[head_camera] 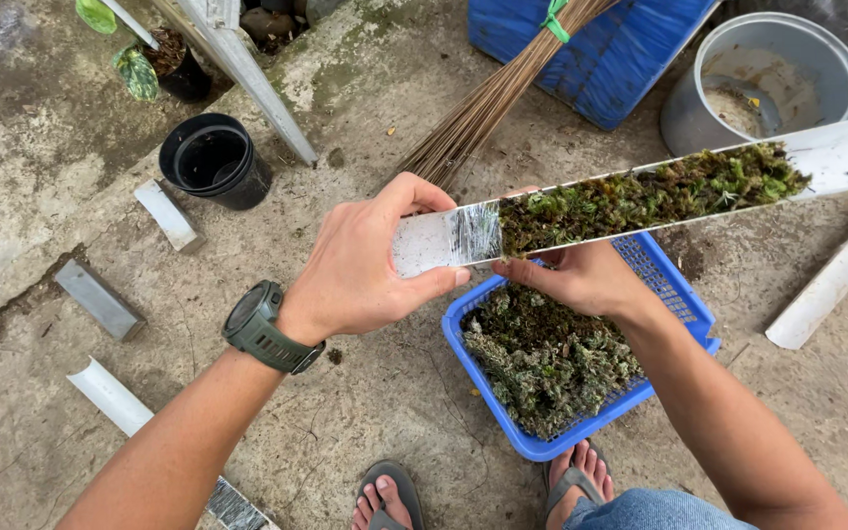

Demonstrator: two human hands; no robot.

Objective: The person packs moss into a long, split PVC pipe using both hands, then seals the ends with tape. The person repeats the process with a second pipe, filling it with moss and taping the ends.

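Note:
My left hand (365, 265) grips the near end of a long white half-pipe gutter (836, 157) that runs up to the right. Green and brown moss (640, 196) fills the gutter's channel. My right hand (581, 277) is under the gutter, fingers touching its lower edge near the moss. Below both hands sits a blue plastic basket (684, 319) holding a heap of moss (542, 358). A dark green watch is on my left wrist.
A black pot (213, 157), a grey bucket (777, 69), a stick broom (483, 108), a blue sack (620, 59), a metal rail (247, 69) and white pipe pieces (831, 285) (110, 393) lie on the concrete. My sandalled feet (390, 501) are at the bottom.

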